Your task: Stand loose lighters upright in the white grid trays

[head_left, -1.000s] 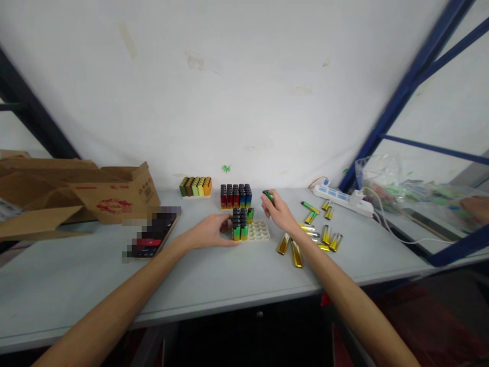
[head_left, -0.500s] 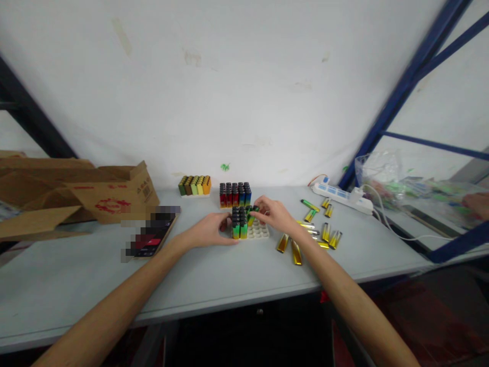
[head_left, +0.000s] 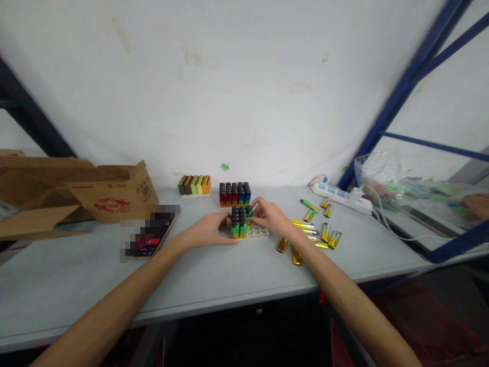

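Green-and-yellow lighters (head_left: 239,229) with black tops stand upright in rows in the left part of a white tray (head_left: 258,232) with round holes. My left hand (head_left: 208,229) is closed around the tray's left end, thumb in front and fingers behind. At the back of the filled rows, my right hand (head_left: 269,216) has thumb and fingertips at another green lighter (head_left: 250,214), which now stands upright beside the others. The fingers partly hide its lower part. Bare holes show in the tray under my right hand.
Loose yellow and green lighters (head_left: 297,255) lie to the right. Behind stand red and blue lighters (head_left: 235,196) and a tray of multicoloured ones (head_left: 194,186). Cardboard boxes (head_left: 110,193) and a phone (head_left: 156,234) lie left; a power strip (head_left: 342,196) sits right, near another person's hand (head_left: 477,205).
The green lighter at my right hand has gone from tilted to upright, moving left against the filled rows. My right hand has shifted slightly left; my left hand stays at the tray.
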`<state>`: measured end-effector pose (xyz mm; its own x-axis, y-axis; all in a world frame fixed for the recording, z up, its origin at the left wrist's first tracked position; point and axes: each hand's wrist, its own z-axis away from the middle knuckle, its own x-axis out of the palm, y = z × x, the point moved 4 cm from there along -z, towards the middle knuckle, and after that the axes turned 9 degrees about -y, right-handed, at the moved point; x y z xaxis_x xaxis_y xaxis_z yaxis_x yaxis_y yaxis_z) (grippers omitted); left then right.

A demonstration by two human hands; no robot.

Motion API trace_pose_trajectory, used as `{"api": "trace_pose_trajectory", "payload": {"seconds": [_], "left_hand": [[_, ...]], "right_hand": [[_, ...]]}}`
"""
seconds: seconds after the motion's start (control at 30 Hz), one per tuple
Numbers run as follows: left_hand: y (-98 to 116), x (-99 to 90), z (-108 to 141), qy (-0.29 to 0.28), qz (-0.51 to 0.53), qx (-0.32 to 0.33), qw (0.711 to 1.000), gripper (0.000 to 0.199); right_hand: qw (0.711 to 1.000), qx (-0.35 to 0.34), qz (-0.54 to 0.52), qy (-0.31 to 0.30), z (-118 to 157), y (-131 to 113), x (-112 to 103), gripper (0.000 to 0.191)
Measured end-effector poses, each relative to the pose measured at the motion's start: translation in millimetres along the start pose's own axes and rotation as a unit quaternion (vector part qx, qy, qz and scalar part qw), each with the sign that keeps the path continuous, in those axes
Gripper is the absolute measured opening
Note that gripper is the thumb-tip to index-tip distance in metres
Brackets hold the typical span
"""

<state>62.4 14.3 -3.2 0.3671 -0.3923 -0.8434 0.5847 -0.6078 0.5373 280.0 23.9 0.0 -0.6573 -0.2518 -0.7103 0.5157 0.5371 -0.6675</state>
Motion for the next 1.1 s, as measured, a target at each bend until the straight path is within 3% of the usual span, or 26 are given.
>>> {"api": "trace_pose_trajectory", "payload": {"seconds": [0.13,0.2,0.27,0.37,0.43,0.53,0.63,0.73,0.87,0.93,1.03,1.1], "left_hand": [[0.0,-0.2,-0.1,0.0,-0.003,-0.002,1.0,0.053],[0.2,-0.3,0.0,-0.001,-0.002,0.0,1.0,0.053],[0.2,-0.5,0.1,0.0,-0.003,-0.001,1.0,0.053],[-0.3,-0.5,0.5,-0.001,-0.004,-0.004,1.0,0.052],[-0.8,-0.4,0.6,-0.001,-0.002,-0.006,1.0,0.052],[-1.3,-0.4,0.3,0.001,-0.005,-0.002,1.0,0.052],[-1.7,-0.2,0.0,0.003,-0.009,0.002,1.0,0.051],[-2.0,-0.3,0.1,0.004,-0.008,0.001,1.0,0.052],[-1.5,-0.2,0.2,0.003,0.002,0.001,1.0,0.051],[-1.6,-0.1,0.2,0.002,0.005,-0.002,1.0,0.052],[-2.5,0.2,0.3,0.004,0.0,-0.012,1.0,0.054],[-2.7,0.6,0.5,0.003,-0.006,-0.018,1.0,0.055]], "right_hand": [[1.0,-0.005,-0.009,-0.021,2.7,-2.7,-4.8,0.039],[0.999,-0.01,0.01,-0.033,6.2,-2.2,-17.1,0.035],[0.998,0.011,0.068,0.011,10.8,6.0,-39.4,0.024],[0.959,0.121,0.206,0.15,23.8,36.7,-82.7,0.02],[0.915,0.235,0.277,0.176,36.2,66.6,-104.4,0.026],[0.858,0.391,0.316,0.103,56.1,111.0,-117.9,0.031],[0.837,0.446,0.307,0.077,69.5,133.5,-120.1,0.031],[0.841,0.445,0.299,0.077,69.6,137.2,-119.4,0.028],[0.864,0.393,0.303,0.08,54.2,125.2,-117.1,0.022],[0.895,0.336,0.275,0.106,44.0,112.7,-112.4,0.024],[0.958,0.201,0.141,0.151,30.5,86.5,-96.4,0.025],[0.974,0.135,0.08,0.165,24.5,66.2,-82.2,0.028]]}}
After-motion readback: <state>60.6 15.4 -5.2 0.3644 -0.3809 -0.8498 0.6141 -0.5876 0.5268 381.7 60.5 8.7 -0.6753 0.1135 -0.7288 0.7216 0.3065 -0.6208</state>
